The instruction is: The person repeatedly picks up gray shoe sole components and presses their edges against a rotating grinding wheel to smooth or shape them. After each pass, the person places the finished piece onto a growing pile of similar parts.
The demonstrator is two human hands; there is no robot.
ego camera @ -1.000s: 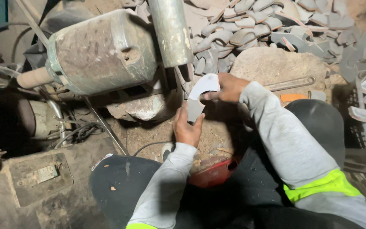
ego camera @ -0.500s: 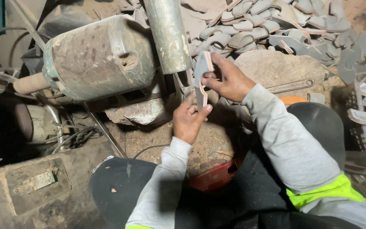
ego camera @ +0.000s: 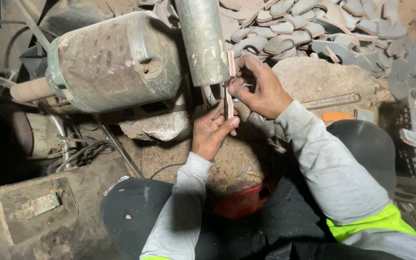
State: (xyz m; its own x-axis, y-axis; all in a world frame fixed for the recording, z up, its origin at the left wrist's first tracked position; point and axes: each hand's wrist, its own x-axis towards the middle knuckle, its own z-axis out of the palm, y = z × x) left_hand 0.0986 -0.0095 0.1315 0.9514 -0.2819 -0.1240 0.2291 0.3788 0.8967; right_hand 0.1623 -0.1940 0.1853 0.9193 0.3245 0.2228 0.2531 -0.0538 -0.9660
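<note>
Pinching a thin curved sole piece [ego camera: 229,91] edge-on, both hands close on it: the right hand [ego camera: 261,89] takes its upper part, the left hand [ego camera: 213,130] its lower end. The piece shows pale, layered edges with an orange stripe. Just left of the grip stands a dusty metal cylinder [ego camera: 202,41] beside a grimy motor housing [ego camera: 111,60]. Beyond lies a heap of similar grey cut-outs [ego camera: 314,33] on the dirt-crusted surface [ego camera: 314,79].
</note>
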